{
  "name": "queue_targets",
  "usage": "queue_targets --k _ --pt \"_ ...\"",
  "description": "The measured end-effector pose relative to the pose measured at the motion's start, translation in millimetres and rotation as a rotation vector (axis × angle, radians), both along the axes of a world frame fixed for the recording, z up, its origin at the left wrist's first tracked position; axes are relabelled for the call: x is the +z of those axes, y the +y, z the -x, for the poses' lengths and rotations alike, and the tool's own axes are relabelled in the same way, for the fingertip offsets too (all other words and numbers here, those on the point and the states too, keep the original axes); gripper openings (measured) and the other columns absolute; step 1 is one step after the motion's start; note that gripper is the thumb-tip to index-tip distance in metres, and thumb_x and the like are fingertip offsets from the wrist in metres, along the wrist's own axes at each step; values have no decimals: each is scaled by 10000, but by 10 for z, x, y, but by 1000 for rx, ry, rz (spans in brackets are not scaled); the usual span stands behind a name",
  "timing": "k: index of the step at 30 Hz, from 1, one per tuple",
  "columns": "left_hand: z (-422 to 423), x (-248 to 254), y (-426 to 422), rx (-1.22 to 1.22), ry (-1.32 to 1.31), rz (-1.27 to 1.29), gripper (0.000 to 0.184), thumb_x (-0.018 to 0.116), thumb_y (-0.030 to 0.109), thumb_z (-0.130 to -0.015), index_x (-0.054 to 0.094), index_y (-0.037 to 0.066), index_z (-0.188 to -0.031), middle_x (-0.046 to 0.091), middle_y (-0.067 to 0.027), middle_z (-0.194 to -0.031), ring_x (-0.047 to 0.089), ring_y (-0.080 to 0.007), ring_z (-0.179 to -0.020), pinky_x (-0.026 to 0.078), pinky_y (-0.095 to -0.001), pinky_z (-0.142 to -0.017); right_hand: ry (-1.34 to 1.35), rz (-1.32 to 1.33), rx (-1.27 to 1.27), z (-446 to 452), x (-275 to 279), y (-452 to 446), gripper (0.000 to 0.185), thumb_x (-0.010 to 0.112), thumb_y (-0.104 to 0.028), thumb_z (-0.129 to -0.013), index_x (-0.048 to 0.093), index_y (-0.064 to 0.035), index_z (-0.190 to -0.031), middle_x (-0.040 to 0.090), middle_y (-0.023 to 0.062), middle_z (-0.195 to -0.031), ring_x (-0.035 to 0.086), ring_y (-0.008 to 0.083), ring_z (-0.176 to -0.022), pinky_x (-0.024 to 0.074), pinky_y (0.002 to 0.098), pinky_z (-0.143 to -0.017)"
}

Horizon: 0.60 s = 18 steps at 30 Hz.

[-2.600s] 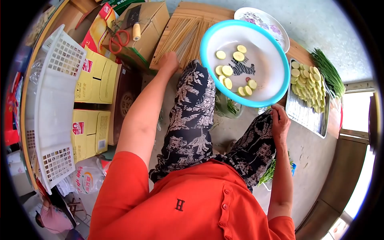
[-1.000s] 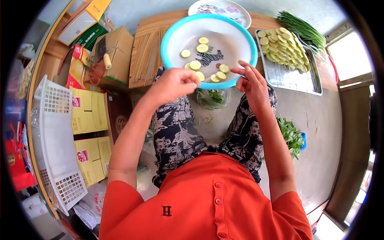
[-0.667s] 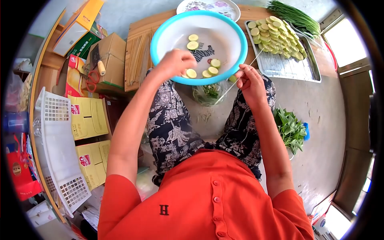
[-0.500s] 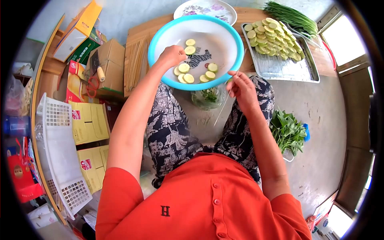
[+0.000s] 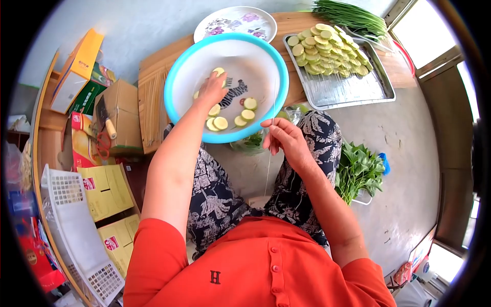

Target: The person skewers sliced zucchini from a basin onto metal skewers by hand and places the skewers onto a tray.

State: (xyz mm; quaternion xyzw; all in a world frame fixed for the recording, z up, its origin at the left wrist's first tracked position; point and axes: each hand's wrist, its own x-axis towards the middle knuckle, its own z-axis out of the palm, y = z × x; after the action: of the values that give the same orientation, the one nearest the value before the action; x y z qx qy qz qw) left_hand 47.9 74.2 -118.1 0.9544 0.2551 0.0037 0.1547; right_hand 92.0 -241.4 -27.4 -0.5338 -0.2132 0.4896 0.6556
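My left hand [image 5: 213, 91] reaches into the white basin with a blue rim [image 5: 279, 66], its fingers at a pale green round slice [image 5: 219, 71] near the basin's far left part. More slices [image 5: 220, 123] lie on the basin floor around a zebra print. My right hand [image 5: 284, 137] is closed in a pinch on a thin skewer [image 5: 268, 174], just outside the basin's near right edge. The skewer stands nearly upright in the view. Many skewers [image 5: 152, 110] lie on the wooden board left of the basin.
A metal tray [image 5: 376, 94] with piled slices [image 5: 327, 51] is at the right, with long green stalks [image 5: 353, 19] behind. A floral plate [image 5: 232, 23] is behind the basin. Left are a carton [image 5: 125, 115], knife, red scissors [image 5: 103, 145] and white rack [image 5: 76, 225]; leafy greens [image 5: 358, 171] are lower right.
My left hand has gone from the skewers to the slices in the basin. My right hand, earlier without a visible skewer, now holds one. The head view has shifted.
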Motion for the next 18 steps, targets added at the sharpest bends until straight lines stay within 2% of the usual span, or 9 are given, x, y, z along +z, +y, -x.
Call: queue_targets --k 6,8,12,14,16,18 --pt "-121 -101 96 130 46 41 695 702 266 -808 400 190 -1428 293 -161 -1502 373 -360 -1329 368 -436 -1069 -11 21 15 11 1 42 218 463 -172 -991 588 -35 -1107 623 35 -717 519 72 -581 415 204 -570" --pt "-107 -183 129 123 -55 -18 627 717 204 -783 476 159 -1361 374 -146 -1410 450 -357 -1235 414 -449 -1012 -31 19 11 5 2 67 222 463 -165 -989 586 -28 -1113 623 37 -717 519 73 -585 417 206 -575" --pt "-100 -118 88 34 -39 46 614 726 147 -746 508 148 -1320 405 -147 -1353 462 -361 -1206 428 -444 -991 -29 36 17 16 25 135 224 463 -164 -990 587 -25 -1115 624 39 -717 521 77 -589 416 210 -577" --pt "-90 -106 -127 -74 -68 68 575 692 77 -719 542 133 -1271 454 -141 -1285 464 -340 -1212 423 -403 -989 -41 43 10 15 2 147 224 460 -163 -990 587 -25 -1112 623 41 -715 522 80 -591 414 213 -577" --pt "-117 -40 -365 -94 -51 84 577 693 49 -708 543 124 -1259 448 -145 -1305 459 -343 -1226 421 -401 -998 -42 33 9 11 -28 136 226 460 -165 -990 586 -23 -1113 624 42 -713 522 80 -589 411 213 -575" --pt "-135 125 -579 -77 -118 282 635 734 85 -676 522 84 -1275 376 -169 -1383 400 -363 -1291 397 -421 -1047 -71 15 4 7 -57 111 232 463 -170 -989 585 -22 -1120 628 48 -714 526 86 -583 413 215 -581"
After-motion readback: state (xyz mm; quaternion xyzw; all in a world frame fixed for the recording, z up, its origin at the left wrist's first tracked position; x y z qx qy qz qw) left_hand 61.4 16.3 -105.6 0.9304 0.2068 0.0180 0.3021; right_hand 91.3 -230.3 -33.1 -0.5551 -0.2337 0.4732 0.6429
